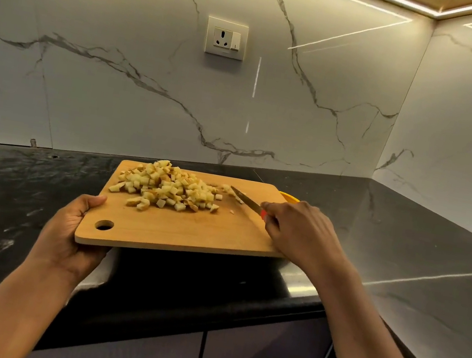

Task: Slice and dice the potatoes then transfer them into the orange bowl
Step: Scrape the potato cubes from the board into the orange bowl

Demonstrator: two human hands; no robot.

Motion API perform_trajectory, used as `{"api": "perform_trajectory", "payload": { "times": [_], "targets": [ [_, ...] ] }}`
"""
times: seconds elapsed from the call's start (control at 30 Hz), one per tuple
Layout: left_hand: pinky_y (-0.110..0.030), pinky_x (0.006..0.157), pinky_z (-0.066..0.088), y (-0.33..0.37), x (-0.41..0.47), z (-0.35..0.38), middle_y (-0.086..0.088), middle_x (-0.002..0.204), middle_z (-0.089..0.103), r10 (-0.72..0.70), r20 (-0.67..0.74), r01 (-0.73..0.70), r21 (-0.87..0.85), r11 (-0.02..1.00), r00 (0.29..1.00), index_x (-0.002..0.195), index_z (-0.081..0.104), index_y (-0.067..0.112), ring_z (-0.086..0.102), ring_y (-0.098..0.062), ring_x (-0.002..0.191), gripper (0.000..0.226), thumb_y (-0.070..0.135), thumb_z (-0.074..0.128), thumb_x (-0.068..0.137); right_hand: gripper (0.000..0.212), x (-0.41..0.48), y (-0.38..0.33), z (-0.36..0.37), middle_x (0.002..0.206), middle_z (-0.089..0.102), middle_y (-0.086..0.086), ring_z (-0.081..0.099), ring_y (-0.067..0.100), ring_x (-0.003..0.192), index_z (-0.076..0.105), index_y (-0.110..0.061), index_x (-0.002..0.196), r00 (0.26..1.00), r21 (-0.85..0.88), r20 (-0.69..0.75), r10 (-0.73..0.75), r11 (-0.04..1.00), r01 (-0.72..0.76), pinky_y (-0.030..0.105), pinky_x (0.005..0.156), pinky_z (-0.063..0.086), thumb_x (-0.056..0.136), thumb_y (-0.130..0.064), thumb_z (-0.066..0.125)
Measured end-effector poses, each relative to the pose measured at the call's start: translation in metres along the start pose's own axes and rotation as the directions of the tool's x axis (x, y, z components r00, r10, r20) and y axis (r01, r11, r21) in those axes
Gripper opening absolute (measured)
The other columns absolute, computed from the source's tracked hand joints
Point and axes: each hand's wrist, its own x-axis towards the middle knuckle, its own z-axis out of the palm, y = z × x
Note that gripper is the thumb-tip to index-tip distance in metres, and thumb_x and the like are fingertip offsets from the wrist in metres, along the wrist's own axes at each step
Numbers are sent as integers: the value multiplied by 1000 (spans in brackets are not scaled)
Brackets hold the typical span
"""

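Dicing looks done: diced potatoes [164, 187] are sitting piled on the cutting board [188, 233], w/ the orange bowl [290, 198] peeking out behind its far-right corner. Left hand [66, 231] is gripping the board's near corner, right hand [303, 237] is gripping the knife [243, 199]; transfer's not yet done.

You hold the cutting board [188, 233] over the bench [406, 238]. Diced potatoes [164, 187] lie piled on its far-left part, with the knife [244, 200] just right of them. The bowl [289, 197] peeks out behind the board's far-right corner.
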Motion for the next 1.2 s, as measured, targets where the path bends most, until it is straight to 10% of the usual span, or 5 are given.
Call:
{"api": "perform_trajectory", "payload": {
  "times": [0.2, 0.47, 1.2],
  "targets": [
    [-25, 46, 55, 10, 0, -1, -6, 91, 61, 29, -22, -28, 11, 1000, 999, 98, 51, 9, 67, -16, 62, 13, 19, 43, 95, 31, 20, -46, 4, 83, 54, 1, 44, 17, 71, 62, -21, 119, 999, 54, -50, 2, 999, 1, 26, 48, 26, 102, -26, 37],
    [-26, 45, 55, 18, 0, -6, -5, 90, 60, 45, -56, -42, 45, 998, 997, 95, 51, 10, 62, -16, 72, 11, 19, 44, 95, 28, 32, -56, 15, 105, 63, 6, 59, 21, 95, 59, -15, 120, 995, 36, -1, 99, 994, -99, 30, 70, 43, 102, -23, 40],
    [-30, 55, 58, 30, 21, -16, -6, 99, 62, 12, -25, -11, 35, 999, 1000, 104, 51, 10, 62, -16, 85, 22, 19, 52, 83, 29, 33, 33, 13, 107, 68, 7, 62, 26, 92, 69, -19, 111, 900, 89, 18, 436, 896, -436, 31, 70, 44, 96, -23, 44]
  ]
}}
